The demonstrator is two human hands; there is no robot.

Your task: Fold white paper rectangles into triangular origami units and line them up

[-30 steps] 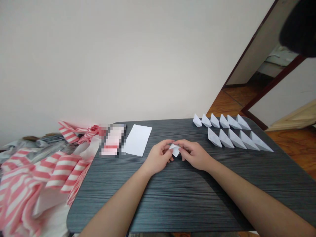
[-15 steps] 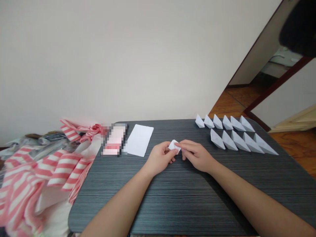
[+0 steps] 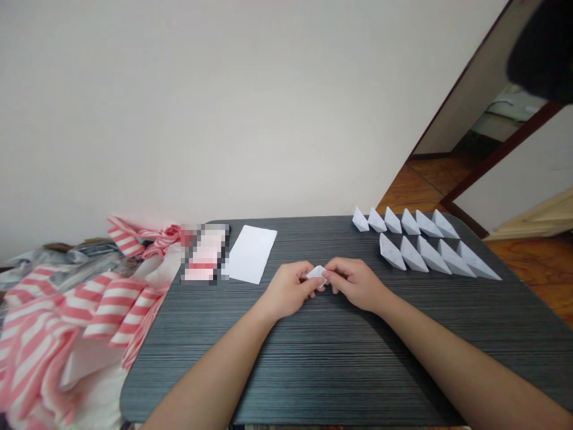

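A small folded piece of white paper (image 3: 317, 272) is held up between both hands over the middle of the dark table (image 3: 313, 370). My left hand (image 3: 290, 289) is closed, pinching the paper's left and lower side with the thumb in front. On the right side, my right hand (image 3: 356, 283) pinches the paper's edge between thumb and fingers. Part of the paper is hidden behind the fingertips. To the right stand folded paper boats in two rows, a back row (image 3: 393, 221) and a front row (image 3: 434, 257).
A stack of white paper sheets (image 3: 251, 254) lies left of my hands, beside a phone (image 3: 208, 251) with a blurred-out screen. Red-and-white striped cloth (image 3: 111, 304) is heaped beyond the table's left edge. A pale wall (image 3: 250, 107) rises behind the table.
My right hand's fingers have drawn back from across the paper's face to pinch its right edge. The paper has tilted and now shows a lower, pointed shape.
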